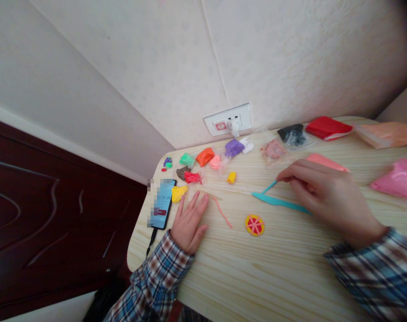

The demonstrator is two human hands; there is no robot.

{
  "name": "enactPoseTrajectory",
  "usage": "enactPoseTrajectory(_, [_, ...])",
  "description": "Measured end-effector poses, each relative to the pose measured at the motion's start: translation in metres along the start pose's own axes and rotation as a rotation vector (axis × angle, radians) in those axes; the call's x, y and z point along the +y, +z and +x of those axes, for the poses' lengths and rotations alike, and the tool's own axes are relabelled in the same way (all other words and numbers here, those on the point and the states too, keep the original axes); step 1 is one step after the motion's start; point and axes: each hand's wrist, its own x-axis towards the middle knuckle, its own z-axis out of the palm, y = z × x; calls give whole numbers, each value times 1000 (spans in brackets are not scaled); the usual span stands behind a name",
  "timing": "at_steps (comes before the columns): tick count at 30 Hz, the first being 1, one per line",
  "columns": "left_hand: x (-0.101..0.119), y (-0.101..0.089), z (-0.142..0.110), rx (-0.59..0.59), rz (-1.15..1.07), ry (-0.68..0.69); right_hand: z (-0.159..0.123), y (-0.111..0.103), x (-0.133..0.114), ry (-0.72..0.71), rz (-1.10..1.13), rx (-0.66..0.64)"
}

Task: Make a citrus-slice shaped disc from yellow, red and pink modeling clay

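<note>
Right grip (327, 197) pinches a blue stick (269, 187), left hand (188, 227) spread, empty; striping the disc (254, 225) seems underway, the pink strip (222, 212) likely needing gentle handling.

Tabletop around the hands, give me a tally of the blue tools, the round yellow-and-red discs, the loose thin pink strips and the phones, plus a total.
Blue tools: 2 (thin blue tool in the right hand, wide blue tool on the table)
Yellow-and-red disc: 1
Loose pink strip: 1
Phone: 1
Total: 5
</note>
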Motion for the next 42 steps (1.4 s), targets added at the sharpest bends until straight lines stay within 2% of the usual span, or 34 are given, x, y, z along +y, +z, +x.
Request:
enactPoseTrajectory(6, [2, -2, 13, -72, 101, 134, 0, -1, 1, -7, -12, 11])
enactPoseTrajectory(12, [0, -4, 3, -79, 120, 112, 1, -1, 0, 6, 1, -18])
enactPoseTrajectory(17, [4, -2, 11, -101, 102, 94, 1, -1, 0, 16, -10, -17])
enactPoseTrajectory(22, [1, 0, 7, -83, 61, 61, 1, -2, 1, 18, -14, -22])
enactPoseTrajectory(25, [2, -1, 1, -25, 76, 35, 1, -2, 0, 30, -16, -38])
enactPoseTrajectory(28, [7, -4, -2, 9, 85, 80, 0, -2, 0, 43, -9, -46])
enactPoseTrajectory(33, [17, -7, -1, -139, 33, 290, 0, -2, -1, 46, -12, -42])
enactPoseTrajectory(36, [20, -8, 0, -177, 60, 274, 1, -2, -1, 36, -13, -36])
enactPoseTrajectory(42, [24, -8, 1, -158, 85, 265, -1, -1, 1, 24, -4, -48])
